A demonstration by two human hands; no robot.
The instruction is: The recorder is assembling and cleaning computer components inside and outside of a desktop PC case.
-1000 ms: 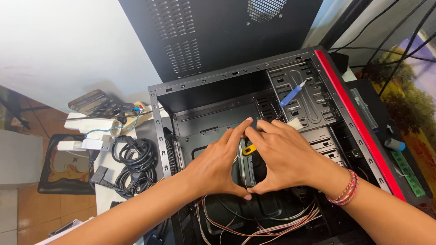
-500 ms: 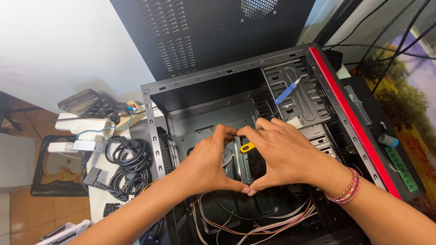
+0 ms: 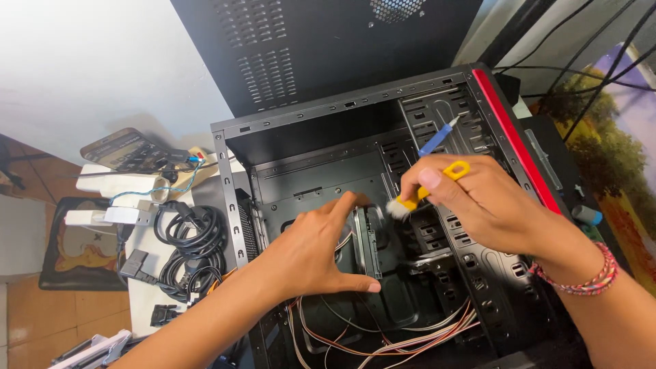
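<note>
Two bare hands work inside an open black computer case (image 3: 478,89): the left hand (image 3: 311,256), fingers spread wide, braces an upright drive (image 3: 369,242), while the right hand (image 3: 478,205) pinches a yellow-handled brush (image 3: 427,193), angled down-left, bristles just right of the drive's top.

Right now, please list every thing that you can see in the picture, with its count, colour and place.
computer case: one, black with red edge, open, centre.
side panel: one, black, perforated, behind the case.
metal bracket: one, grey, inside the case.
wires: a bundle, red, white and black, case bottom.
brush: one, yellow handle, pale bristles.
blue tool: one, inside the case.
power cables: coiled, black, left.
left hand: resting by the bracket.
right hand: holding the brush; beaded bracelet on the wrist.
</note>
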